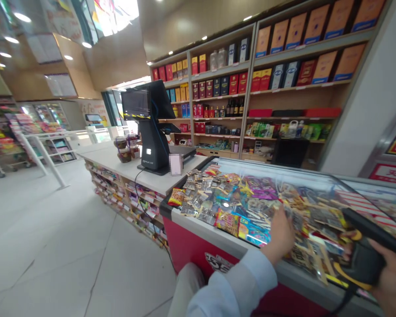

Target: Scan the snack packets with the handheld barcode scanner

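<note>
My right hand grips a black and yellow handheld barcode scanner, its head tilted over the freezer's right part. My left hand, at the end of a pale blue sleeve, is over the heap of snacks. Its fingers are drawn together, and what they hold, if anything, is hidden behind them. Around it lie a blue snack packet, a purple packet and several clear-wrapped items on sticks. A yellow and red snack bag lies to its left. Everything rests on a glass-topped chest freezer.
A white counter adjoins the freezer, bearing a black checkout terminal and stacked jars. Its cable hangs down the front. Shelves of boxed bottles line the back wall. White railings stand to the left.
</note>
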### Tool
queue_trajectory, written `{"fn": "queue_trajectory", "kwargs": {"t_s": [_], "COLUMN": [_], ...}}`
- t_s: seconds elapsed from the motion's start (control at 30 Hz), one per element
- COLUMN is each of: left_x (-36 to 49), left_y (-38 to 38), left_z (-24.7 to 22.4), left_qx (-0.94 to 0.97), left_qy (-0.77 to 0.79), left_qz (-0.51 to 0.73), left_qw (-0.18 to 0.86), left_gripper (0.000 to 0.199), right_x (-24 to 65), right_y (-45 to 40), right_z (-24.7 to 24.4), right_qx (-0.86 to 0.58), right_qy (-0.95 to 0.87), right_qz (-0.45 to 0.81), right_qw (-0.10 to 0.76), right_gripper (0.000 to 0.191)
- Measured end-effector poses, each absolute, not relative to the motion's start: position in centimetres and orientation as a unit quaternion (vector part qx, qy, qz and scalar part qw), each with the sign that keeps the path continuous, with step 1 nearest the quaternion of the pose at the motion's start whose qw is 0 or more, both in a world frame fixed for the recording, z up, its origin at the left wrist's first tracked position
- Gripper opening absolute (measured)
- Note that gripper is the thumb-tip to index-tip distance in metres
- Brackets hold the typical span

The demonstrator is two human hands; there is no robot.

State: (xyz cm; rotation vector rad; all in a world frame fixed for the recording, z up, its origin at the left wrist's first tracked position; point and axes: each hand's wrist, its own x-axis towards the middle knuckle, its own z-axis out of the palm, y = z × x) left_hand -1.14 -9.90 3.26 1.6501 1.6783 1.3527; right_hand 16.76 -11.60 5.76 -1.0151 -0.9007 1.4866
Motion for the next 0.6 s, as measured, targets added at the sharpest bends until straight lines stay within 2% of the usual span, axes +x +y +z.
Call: {"fn": "queue_trajectory", "kwargs": {"t_s": [0.1, 0.2, 0.4, 0.6], "left_x": [-0.4, -0.1, 0.1, 0.8], "left_y": [-9.4, -8.8, -8.4, -8.3], "left_z": [2.2, 1.0, 0.1, 0.5], "left_qx": [0.628, 0.655, 0.662, 0.66], "left_qy": [0.647, 0.646, 0.631, 0.643], "left_qz": [0.416, 0.387, 0.399, 0.387], "left_qw": [0.115, 0.056, 0.059, 0.028], "left_gripper": [0.057, 0.06, 0.061, 0.06], "right_x": [16.4, 16.2, 16.6, 16.6], "right_y": [-11.1, -10.7, -9.5, -9.0], "right_z": [5.4, 5.1, 4.5, 4.5], "right_qx": [-0.448, -0.454, -0.43, -0.417], "right_qy": [-0.364, -0.345, -0.319, -0.322], "right_qz": [0.577, 0.597, 0.628, 0.621], "right_qw": [0.578, 0.564, 0.565, 0.581], "right_gripper": [0.035, 0.036, 0.037, 0.021]}}
